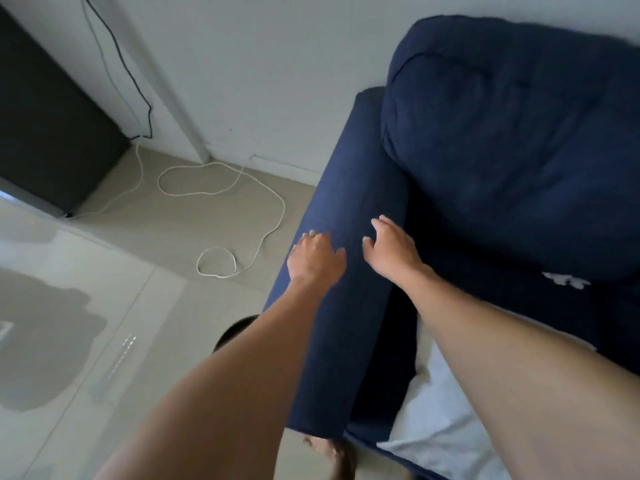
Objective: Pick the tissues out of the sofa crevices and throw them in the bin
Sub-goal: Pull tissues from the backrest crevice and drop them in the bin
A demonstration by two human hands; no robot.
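Note:
A dark blue sofa (349, 188) fills the right side, with a plump back cushion (512, 140) over the seat. A crumpled white tissue (566, 279) pokes out of the crevice under that cushion, to the right of both hands. My left hand (313, 258) rests on the outer side of the armrest, fingers apart, holding nothing. My right hand (389, 249) hovers over the armrest's inner edge, fingers spread and empty. The dark round rim of a bin (237, 329) shows on the floor beside the armrest, mostly hidden behind my left forearm.
A white cable (221, 192) lies in loops on the tiled floor left of the sofa. A black cabinet (48, 133) stands at the far left against the wall. A white cloth (440, 424) lies on the seat near my right forearm. My foot (332, 452) shows at the bottom.

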